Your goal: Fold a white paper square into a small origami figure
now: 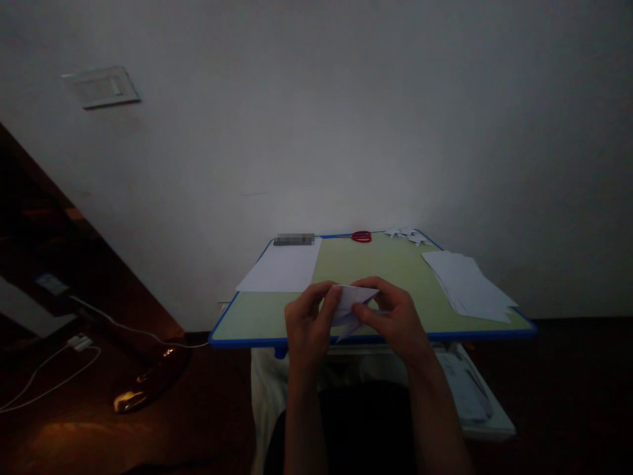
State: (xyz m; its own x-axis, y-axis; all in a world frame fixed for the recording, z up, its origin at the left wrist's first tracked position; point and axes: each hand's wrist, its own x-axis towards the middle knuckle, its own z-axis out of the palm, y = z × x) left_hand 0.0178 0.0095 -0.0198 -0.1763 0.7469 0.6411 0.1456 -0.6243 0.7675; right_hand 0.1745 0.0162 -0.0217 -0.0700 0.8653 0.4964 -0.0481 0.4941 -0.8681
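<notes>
Between both hands, above the table's near edge, is a small piece of folded white paper (352,300) with pointed corners. My left hand (311,320) pinches its left side, thumb in front and fingers curled behind. On the right, my right hand (393,316) grips the paper too, its thumb pressed on the front face and the index finger along the top. A pointed flap hangs down below the thumbs. Parts of the paper's back are hidden by the fingers.
The green table (376,264) has a blue rim. On it lie a white sheet (287,267), a dark blurred object (294,239), red-handled scissors (361,236), several folded paper pieces (409,235) and a paper stack (467,284). A drawer (487,422) juts out below; a white cable (133,330) runs left.
</notes>
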